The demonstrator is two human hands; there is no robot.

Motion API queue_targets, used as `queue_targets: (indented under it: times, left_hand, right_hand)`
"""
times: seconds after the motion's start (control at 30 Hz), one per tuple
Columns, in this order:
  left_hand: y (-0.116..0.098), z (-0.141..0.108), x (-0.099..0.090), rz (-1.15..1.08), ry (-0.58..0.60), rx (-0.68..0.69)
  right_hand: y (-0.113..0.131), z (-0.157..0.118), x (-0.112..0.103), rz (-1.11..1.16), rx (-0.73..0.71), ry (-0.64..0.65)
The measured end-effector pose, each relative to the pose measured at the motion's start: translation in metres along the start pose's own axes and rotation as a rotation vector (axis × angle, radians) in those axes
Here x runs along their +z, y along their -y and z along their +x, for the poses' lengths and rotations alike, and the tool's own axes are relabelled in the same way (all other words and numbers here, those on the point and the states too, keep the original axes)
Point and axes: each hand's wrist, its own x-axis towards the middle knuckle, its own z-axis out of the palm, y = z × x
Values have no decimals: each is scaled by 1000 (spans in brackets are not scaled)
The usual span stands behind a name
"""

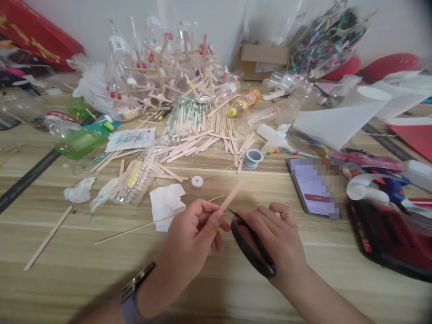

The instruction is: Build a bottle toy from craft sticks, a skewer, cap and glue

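Observation:
My left hand (194, 236) pinches a flat wooden craft stick (232, 195) between thumb and fingers, its far end pointing up and to the right. In my right hand (281, 238) is a pair of scissors (267, 270) with black handles. Their dark tip is close to the stick; whether they touch I cannot tell. Partly behind my left hand, a thin bamboo skewer (130, 230) crosses a crumpled white paper (165, 198). Just beyond my hands lies a small white spool (197, 182). Another craft stick (47, 238) rests on the table at the left.
Beyond are piled craft sticks (189, 147), plastic bottles (245, 102) and a blue-grey tape roll (253, 158). A phone (312, 191) and a red-and-black tool case (388, 238) lie at the right. A green bottle (81, 141) is at the left on the wooden table (84, 279).

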Motion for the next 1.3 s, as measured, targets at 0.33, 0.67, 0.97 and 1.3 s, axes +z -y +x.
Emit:
queue_targets:
  times: [0.33, 0.67, 0.97, 1.3]
  left_hand:
    - [7, -6, -1, 238, -23, 110]
    - [7, -7, -1, 400, -81, 189]
    - [7, -9, 1, 769, -160, 568]
    - [18, -7, -3, 1110, -190, 1018]
  right_hand:
    - [0, -1, 1, -68, -23, 22]
    - [2, 0, 2, -67, -27, -9]
    - [2, 0, 3, -43, -16, 11]
    - [8, 6, -1, 628, 477, 310]
